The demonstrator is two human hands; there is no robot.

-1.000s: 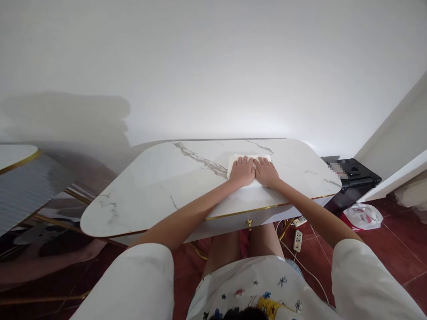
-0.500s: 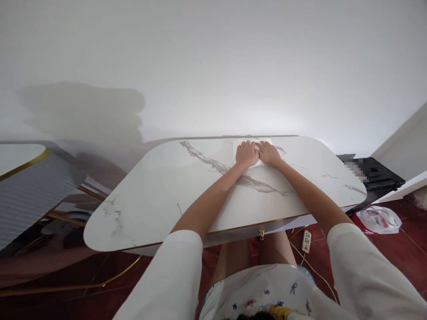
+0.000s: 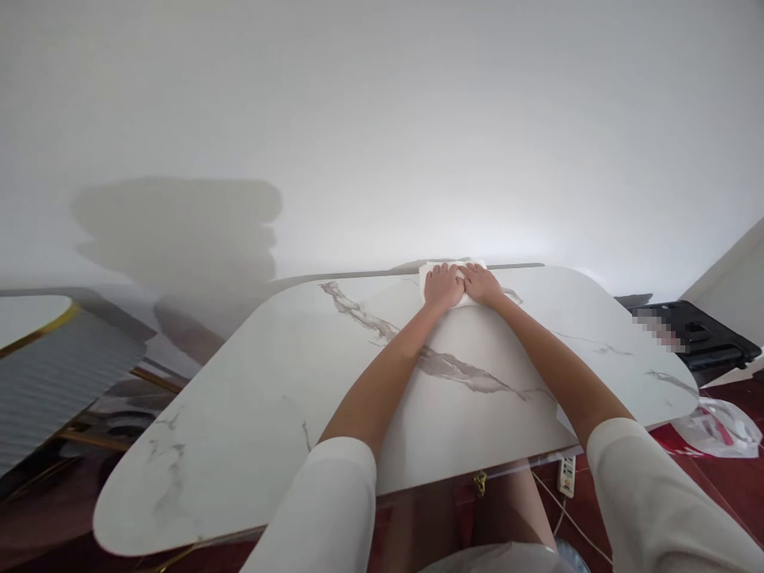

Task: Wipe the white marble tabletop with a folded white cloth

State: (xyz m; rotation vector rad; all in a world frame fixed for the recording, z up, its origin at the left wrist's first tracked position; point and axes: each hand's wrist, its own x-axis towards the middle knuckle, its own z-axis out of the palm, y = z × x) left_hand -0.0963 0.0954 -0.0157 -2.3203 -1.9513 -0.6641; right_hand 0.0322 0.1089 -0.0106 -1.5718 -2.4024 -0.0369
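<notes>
One white cloth (image 3: 423, 275) lies at the far edge of the marble-patterned worktop (image 3: 256, 414), under the left hand (image 3: 445, 286) and right hand (image 3: 482, 284). Both rest flattened side by side, fingers slightly spread, neither closed around it, probably so that pressure keeps it flat. Just beyond, the wall (image 3: 382, 119) blocks further reach. A ribbed cabinet (image 3: 65, 390) stands to the left; a black case (image 3: 707, 342) and plastic bag (image 3: 725, 430) sit right, clear of both arms.

Tabletop (image 3: 239, 398): wht w/ grey-brn marble veins (image 3: 459, 370). Cloth (image 3: 423, 275): wht. L. cabinet (image 3: 65, 374): grey, ribbed; gold trim (image 3: 44, 329). R. case (image 3: 719, 341): blk. R. floor (image 3: 692, 485): dk. red.
</notes>
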